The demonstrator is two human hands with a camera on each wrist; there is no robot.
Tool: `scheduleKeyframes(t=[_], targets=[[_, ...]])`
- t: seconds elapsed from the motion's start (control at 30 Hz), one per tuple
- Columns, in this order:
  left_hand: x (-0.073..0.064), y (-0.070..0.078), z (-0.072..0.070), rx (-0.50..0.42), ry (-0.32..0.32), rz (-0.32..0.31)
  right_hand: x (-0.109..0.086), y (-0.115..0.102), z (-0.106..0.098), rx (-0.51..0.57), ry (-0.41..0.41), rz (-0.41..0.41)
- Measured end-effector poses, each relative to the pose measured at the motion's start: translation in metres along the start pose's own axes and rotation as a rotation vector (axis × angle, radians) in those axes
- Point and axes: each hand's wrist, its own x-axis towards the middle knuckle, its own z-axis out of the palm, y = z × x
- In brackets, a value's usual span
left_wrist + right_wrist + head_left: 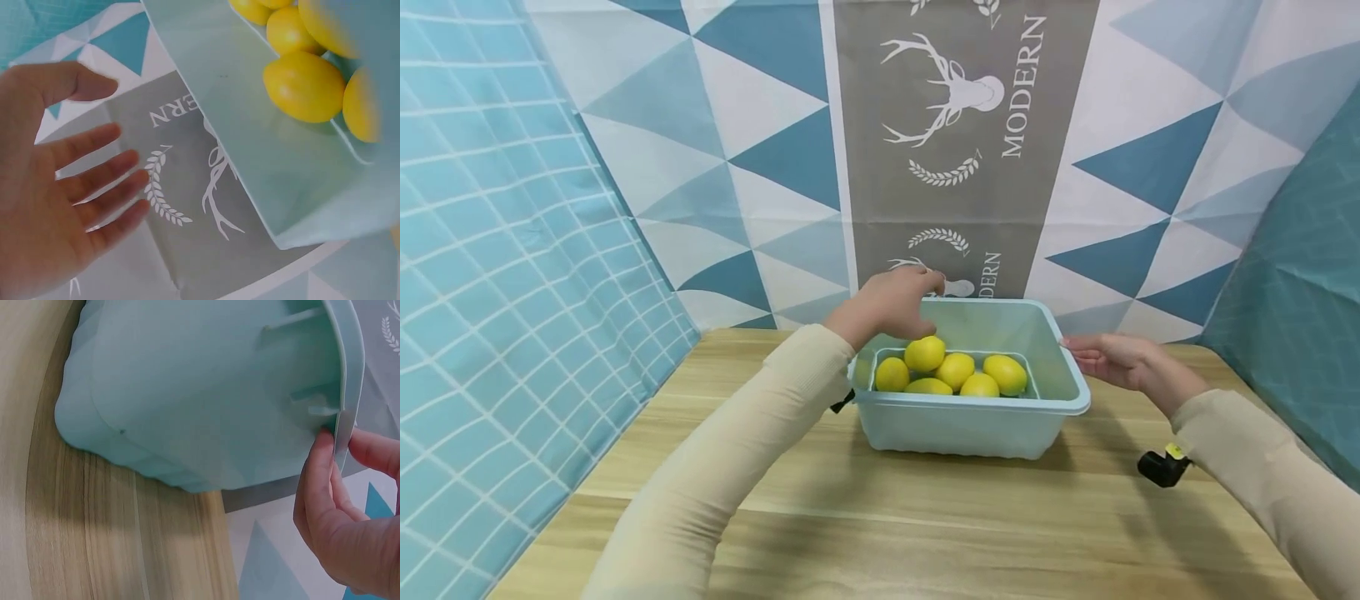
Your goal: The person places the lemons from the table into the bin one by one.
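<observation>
A pale blue-green plastic basin (955, 425) stands on the wooden table with several yellow lemons (956, 370) lying on its bottom. Over the basin's left side hovers my left hand (891, 307); the left wrist view shows that hand (81, 181) with its fingers spread loosely and nothing between them, apart from the rim. My right hand (1112, 360) is at the basin's right side. Seen from the right wrist, its thumb and fingers (319, 487) pinch the basin's rim (351, 375), thumb on one side and fingers beneath the lip.
A small black object with a yellow top (1163, 467) lies on the table (880, 533) by the right forearm. Another dark piece (842, 402) shows at the basin's left. Patterned cloth (775, 167) hangs behind the table, with blue-green cloths at both sides.
</observation>
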Motion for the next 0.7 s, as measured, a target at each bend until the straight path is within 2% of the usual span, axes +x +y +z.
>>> scheduleKeyframes(t=[0.13, 0.2, 0.37, 0.5, 0.7], targets=[[-0.018, -0.003, 0.004, -0.057, 0.117, 0.05, -0.002, 0.002, -0.001, -0.028, 0.032, -0.006], [-0.028, -0.005, 0.006, -0.095, 0.177, 0.053, -0.003, 0.003, -0.002, -0.035, 0.047, -0.014], [-0.051, -0.01, 0.016, -0.244, 0.318, -0.022, -0.006, 0.006, 0.0, 0.03, 0.056, -0.024], [-0.066, -0.015, 0.032, -0.357, 0.419, -0.059, -0.007, 0.012, 0.001, 0.09, 0.022, -0.04], [-0.084, -0.022, 0.055, -0.43, 0.517, -0.11, -0.011, 0.022, -0.001, 0.187, -0.047, -0.069]])
